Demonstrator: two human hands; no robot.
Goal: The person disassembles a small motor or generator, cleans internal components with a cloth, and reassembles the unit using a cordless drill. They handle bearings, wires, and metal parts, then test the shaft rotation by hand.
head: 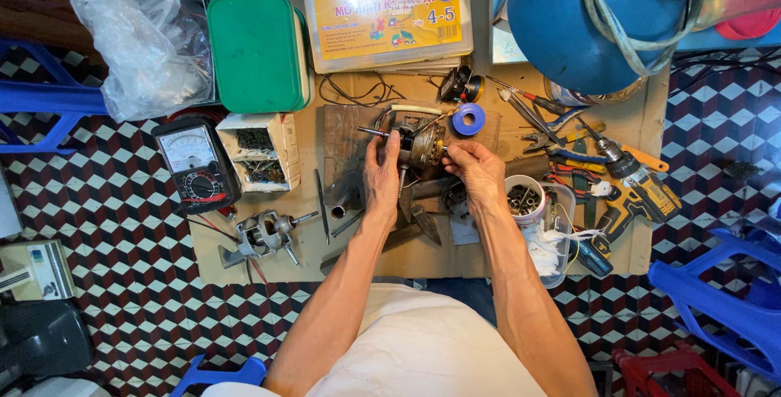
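Note:
A small electric fan motor [421, 143] with copper windings and a steel shaft pointing left sits at the middle of a low wooden board [407, 259]. My left hand [381, 176] grips the motor's left side, thumb up by the shaft. My right hand [478, 171] pinches the motor's right edge with fingertips. A roll of blue tape [468, 119] lies just beyond the motor.
A second motor [264, 236] lies at the board's left front. An analog multimeter [197, 165], a box of screws [260, 151], a green lidded box [256, 49] and a clear parts case [389, 11] stand behind. A cordless drill [630, 194], pliers and a white cup of screws [524, 199] lie right.

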